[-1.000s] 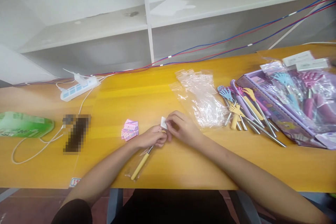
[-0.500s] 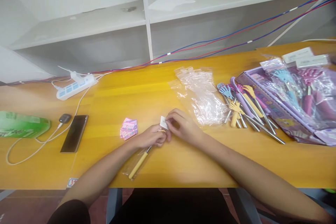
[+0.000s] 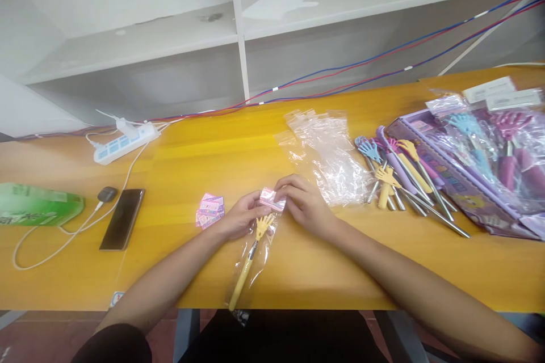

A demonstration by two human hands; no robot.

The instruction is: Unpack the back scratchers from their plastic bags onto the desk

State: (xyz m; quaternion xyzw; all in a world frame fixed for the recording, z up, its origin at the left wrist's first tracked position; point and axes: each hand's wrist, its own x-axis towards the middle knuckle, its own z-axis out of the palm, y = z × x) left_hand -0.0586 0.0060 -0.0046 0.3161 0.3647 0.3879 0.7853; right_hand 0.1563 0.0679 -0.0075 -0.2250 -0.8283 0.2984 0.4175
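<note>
A yellow hand-shaped back scratcher (image 3: 242,281) with a metal shaft lies inside a clear plastic bag (image 3: 260,255), its handle end pointing toward me at the table's front edge. Across the bag's top sits a pink-and-white card (image 3: 272,199). My left hand (image 3: 244,216) is closed on the left end of the card and bag top. At the right end, my right hand (image 3: 304,204) pinches the same card and bag. To the left of my left hand lies a small pile of pink and purple cards (image 3: 210,210).
Empty clear bags (image 3: 327,159) are stacked behind my right hand. Loose back scratchers (image 3: 404,176) lie right of them, beside a purple box (image 3: 460,181) of bagged ones. On the left are a phone (image 3: 122,219), a power strip (image 3: 126,143) and a green package (image 3: 38,204).
The card has turned from its white face to its pink printed face. The bagged back scratcher now hangs below both hands with its yellow hand end visible, and my right hand has shifted slightly right.
</note>
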